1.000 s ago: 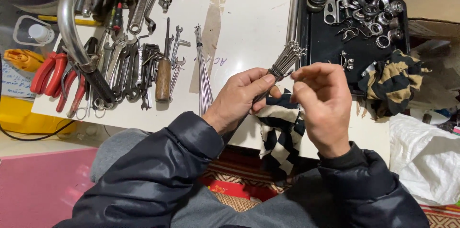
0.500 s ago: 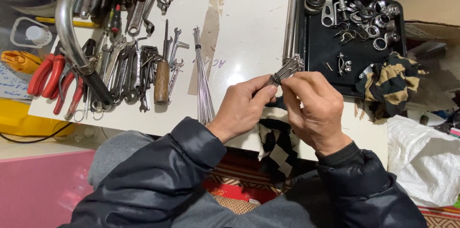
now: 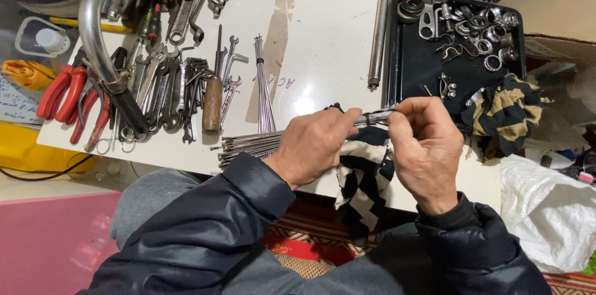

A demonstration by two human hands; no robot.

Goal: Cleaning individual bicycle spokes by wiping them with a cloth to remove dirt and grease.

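My left hand [image 3: 316,146] grips a bundle of thin metal spokes [image 3: 248,144] that now lies level across the table's front edge, its free ends fanning out to the left. My right hand [image 3: 425,146] pinches the bundle's right end near a small tie. Under both hands a black-and-cream striped cloth [image 3: 363,174] hangs over the table edge. A second spoke bundle [image 3: 264,90] lies on the white table [image 3: 323,28] just beyond my left hand.
Wrenches [image 3: 167,84], a wooden-handled screwdriver [image 3: 212,99], red pliers [image 3: 65,96] and a chrome curved tube [image 3: 93,34] crowd the left. A steel rod [image 3: 377,37] lies beside a black tray [image 3: 416,59] of small metal parts. Another striped rag [image 3: 503,112] sits at right.
The spoke bundle swung from pointing up and to the right down to level, ends now out to the left. My right hand closed onto its right end.
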